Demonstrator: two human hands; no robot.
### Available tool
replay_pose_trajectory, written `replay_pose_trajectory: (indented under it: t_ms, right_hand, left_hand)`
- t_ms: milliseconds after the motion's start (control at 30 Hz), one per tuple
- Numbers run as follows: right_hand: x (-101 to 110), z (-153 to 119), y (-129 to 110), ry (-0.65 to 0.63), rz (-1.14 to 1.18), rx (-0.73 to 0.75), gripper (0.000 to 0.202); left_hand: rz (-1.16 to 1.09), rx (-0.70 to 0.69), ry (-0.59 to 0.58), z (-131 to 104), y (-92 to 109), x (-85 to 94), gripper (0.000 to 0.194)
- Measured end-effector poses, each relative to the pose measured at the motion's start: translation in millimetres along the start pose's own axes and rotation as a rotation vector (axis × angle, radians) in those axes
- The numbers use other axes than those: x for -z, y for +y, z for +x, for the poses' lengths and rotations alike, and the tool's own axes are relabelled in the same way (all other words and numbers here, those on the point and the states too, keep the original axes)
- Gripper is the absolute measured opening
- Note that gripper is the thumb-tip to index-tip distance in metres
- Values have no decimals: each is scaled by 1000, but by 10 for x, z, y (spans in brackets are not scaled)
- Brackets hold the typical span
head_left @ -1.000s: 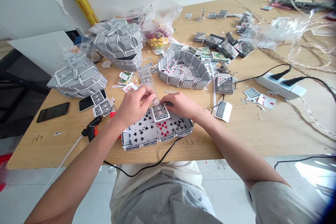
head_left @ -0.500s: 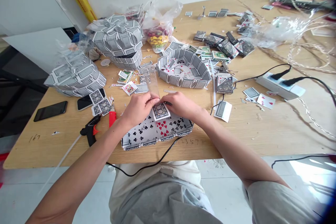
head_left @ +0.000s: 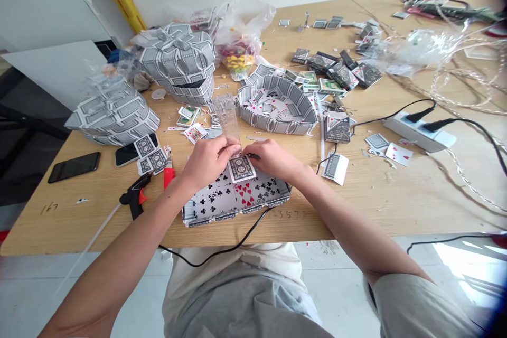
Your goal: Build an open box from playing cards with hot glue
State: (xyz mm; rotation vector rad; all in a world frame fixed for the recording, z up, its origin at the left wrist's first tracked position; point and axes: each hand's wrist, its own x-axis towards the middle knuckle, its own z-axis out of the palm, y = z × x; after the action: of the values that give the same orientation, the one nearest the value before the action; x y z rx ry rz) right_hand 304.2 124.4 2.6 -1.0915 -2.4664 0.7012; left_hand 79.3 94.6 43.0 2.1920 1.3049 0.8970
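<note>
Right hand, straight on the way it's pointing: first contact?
Likely the left hand, close ahead of the right hand; depth is unclear, so the clear plastic strip might come first.

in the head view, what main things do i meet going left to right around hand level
Black rectangular phone → black-and-orange glue gun → left hand → right hand → white oblong plastic power strip.
</note>
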Motion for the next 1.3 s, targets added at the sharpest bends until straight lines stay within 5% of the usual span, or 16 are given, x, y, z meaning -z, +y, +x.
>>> replay_pose_trajectory:
  t_ms: [533,700,800,900,1033,1133,1300]
  right_hand:
    - [-6,-14,-27,1,-49,-26,22]
    - [2,-24,0,-6,0,-9,28]
    - [16,-17,-1,-16,17,-2,33]
    - [39,-14,-23,-22,-4,6,33]
    - [95,-66,-48,-9,-38,17,32]
    - [166,-172,-34,30,-51,-12,36]
    - [331,-440,3,116,-47,-39,48]
  left_hand:
    - [-78,-43,-11,4,59,-58,14]
    - [-245,-37,185,1,201,329,19]
    - [-173,82,224,3,71,693,18]
    - [5,284,152,-28,-305,941,12]
    - [194,347,-188,-80,-767,961,16]
    - [248,284,-323,-89,-883,825,26]
    - [288,231,-311,-39,-920,638,19]
